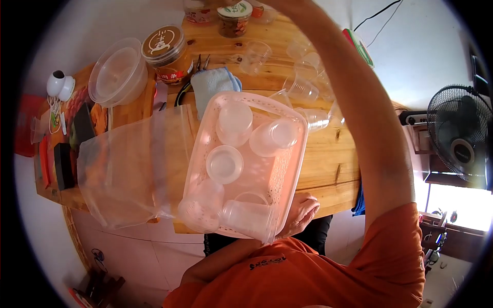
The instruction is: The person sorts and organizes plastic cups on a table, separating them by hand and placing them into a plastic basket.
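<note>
The left hand [304, 209] lies at the table's near edge with its fingers loosely curled; whether it grips anything I cannot tell. The right hand [220, 2], mostly cut off by the top edge near the jars, cannot be read either. From the left hand, the right forearm [354, 87] arches across one o'clock; loose clear cups [303, 87] crowd twelve; the folded cloth [213, 84] and a lidded jar [167, 54] sit toward eleven; a clear plastic bag [128, 167] spreads at nine to ten. The basket [259, 179] is just beside the hand, at ten o'clock, its rim overlapping the wrist. It is pale pink with a perforated rim, and holds translucent cups [224, 164], some upended or lying over.
</note>
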Demonstrator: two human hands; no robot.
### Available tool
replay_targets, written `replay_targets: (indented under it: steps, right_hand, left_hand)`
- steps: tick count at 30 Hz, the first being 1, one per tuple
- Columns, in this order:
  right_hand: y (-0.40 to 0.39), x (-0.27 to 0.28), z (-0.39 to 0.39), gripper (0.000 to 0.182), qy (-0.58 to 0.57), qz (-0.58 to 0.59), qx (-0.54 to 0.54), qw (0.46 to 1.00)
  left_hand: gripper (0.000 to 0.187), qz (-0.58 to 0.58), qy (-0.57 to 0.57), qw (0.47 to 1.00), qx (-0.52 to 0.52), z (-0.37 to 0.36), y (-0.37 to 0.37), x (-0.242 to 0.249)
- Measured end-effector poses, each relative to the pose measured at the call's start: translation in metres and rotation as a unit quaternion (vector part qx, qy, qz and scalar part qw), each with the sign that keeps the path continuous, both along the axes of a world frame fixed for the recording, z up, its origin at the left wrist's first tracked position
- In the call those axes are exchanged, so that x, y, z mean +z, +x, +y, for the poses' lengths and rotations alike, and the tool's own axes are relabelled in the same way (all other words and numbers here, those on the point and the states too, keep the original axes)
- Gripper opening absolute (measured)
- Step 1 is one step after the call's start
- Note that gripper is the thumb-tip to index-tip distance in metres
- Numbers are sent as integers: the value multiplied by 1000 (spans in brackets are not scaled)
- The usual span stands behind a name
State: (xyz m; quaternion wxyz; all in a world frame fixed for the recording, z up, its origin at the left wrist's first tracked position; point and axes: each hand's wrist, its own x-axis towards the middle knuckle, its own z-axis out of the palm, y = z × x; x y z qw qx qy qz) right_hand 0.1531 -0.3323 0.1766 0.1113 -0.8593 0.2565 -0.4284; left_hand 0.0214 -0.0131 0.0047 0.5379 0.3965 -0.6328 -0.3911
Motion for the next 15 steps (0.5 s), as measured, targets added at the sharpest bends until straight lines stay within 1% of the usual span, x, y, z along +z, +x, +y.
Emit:
replay_targets:
  steps: [1,2,3,5,8,9,12,15]
  right_hand:
    - [10,-1,10,94,100,6,39,994]
    - [20,-8,12,94,100,4,41,994]
    - [30,-21,11,90,82,45,30,995]
    - [46,-44,8,91,75,78,34,993]
    - [63,-70,2,93,86,101,37,991]
    - [66,-75,0,93,90,106,36,990]
    - [72,-87,-5,95,98,115,35,988]
    - [76,-97,-9,96,103,115,36,987]
  left_hand:
    - [7,-13,-4,1000,6,1,0,1]
    - [7,-26,-9,1000,12,2,0,2]
    - [7,-29,-10,999,14,3,-1,1]
    - [7,-7,50,999,14,6,-4,-5]
    - [7,-6,33,999,18,8,-9,-13]
    - [6,13,44,999,21,9,-12,-16]
    - [8,14,46,999,11,10,-14,-22]
    - [11,21,23,999,24,10,-18,-28]
